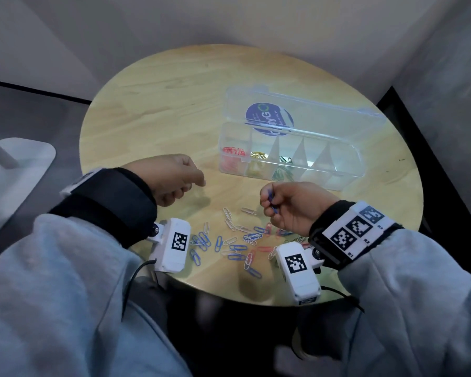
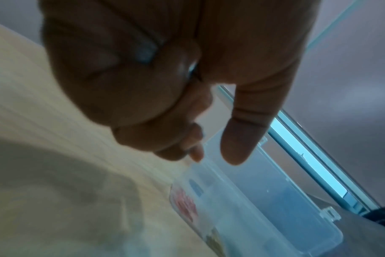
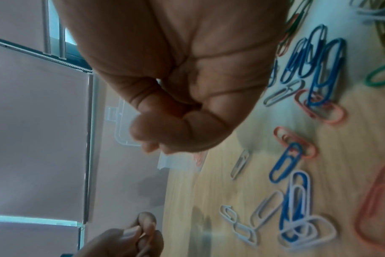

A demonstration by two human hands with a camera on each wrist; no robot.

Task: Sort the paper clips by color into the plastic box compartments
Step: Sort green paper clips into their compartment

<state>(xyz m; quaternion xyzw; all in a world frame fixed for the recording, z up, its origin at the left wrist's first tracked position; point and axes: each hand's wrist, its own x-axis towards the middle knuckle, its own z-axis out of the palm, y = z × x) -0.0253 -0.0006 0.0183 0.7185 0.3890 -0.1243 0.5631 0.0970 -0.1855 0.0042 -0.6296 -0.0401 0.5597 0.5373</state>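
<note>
A clear plastic box (image 1: 346, 170) lies open on the round table, its lid folded back. Red clips (image 1: 233, 152) fill its leftmost compartment, then yellow clips (image 1: 257, 155), then green clips (image 1: 284, 164); the other compartments look empty. Loose blue, white and red clips (image 1: 237, 240) are scattered near the front edge. My right hand (image 1: 269, 205) hovers above them and pinches blue clips (image 1: 272, 202). My left hand (image 1: 193, 183) is curled to the left of the box; the left wrist view shows a blurred pale clip (image 2: 146, 52) tucked under its fingers.
The box's lid (image 1: 297, 115) carries a blue round sticker. A white stand base (image 1: 19, 170) is on the floor at the left. Grey walls close in behind and to the right of the table (image 1: 161, 104).
</note>
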